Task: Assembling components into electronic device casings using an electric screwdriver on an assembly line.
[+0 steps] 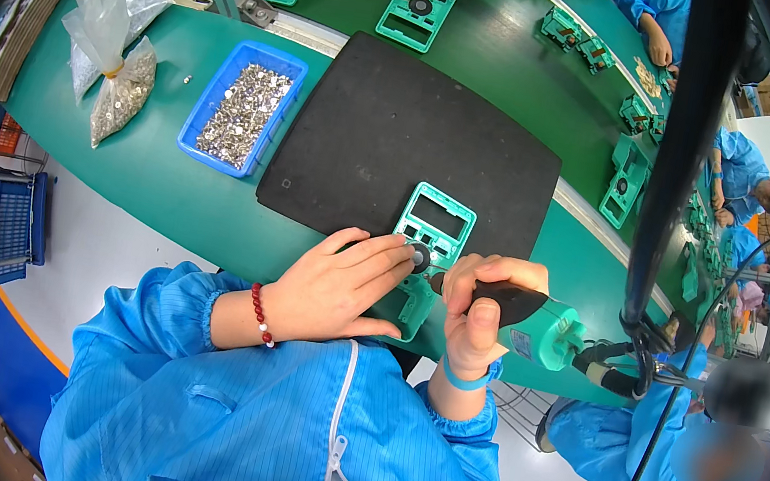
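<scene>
A green plastic housing [467, 221] with a rectangular window and a round black speaker [419, 257] lies across the near edge of a black mat [398, 144]. My left hand [340, 283] holds the housing from its left side: the fingers stretch over it to the speaker, and the thumb rests by its lower end. My right hand [476, 312] is wrapped round a green and black electric screwdriver [545, 330]. Its front end points at the housing beside the speaker; the exact contact of the tip is hidden.
A blue tray [188, 136] of small metal screws stands left of the mat, near tied plastic bags [120, 95] of parts. Beyond, more green housings [421, 4] lie on a green belt [498, 69]. Cables and a dark post [676, 163] stand at right; a person in blue [616, 450] sits there.
</scene>
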Action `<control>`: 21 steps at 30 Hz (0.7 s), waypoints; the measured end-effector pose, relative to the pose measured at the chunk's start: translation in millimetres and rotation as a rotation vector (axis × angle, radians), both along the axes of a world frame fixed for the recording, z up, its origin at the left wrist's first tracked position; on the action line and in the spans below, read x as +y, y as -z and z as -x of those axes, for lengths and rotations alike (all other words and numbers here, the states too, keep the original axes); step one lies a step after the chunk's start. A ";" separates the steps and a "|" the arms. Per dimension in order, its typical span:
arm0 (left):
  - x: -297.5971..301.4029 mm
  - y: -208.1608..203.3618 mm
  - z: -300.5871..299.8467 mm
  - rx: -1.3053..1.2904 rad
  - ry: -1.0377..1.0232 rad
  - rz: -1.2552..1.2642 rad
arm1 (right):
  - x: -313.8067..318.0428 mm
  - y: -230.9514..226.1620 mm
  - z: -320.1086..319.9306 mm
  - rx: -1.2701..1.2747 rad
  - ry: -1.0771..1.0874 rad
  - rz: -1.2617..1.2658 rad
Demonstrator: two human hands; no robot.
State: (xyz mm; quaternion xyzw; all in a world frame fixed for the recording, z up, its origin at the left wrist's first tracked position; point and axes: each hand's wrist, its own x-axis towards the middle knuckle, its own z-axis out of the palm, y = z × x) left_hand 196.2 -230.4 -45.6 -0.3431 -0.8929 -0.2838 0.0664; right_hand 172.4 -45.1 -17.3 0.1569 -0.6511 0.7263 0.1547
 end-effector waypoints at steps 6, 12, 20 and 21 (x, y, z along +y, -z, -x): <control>0.0 1.1 -0.7 -0.015 0.004 0.002 | -0.4 4.3 -1.2 -0.038 0.006 0.012; 0.8 4.4 2.1 -0.027 0.014 0.024 | -0.5 5.4 3.0 -0.043 -0.127 0.059; 3.3 1.1 1.3 0.007 0.011 0.026 | 5.2 14.1 6.3 -0.026 -0.069 0.037; 4.3 1.2 1.8 0.004 0.006 0.019 | 0.0 11.4 6.6 -0.026 -0.099 0.123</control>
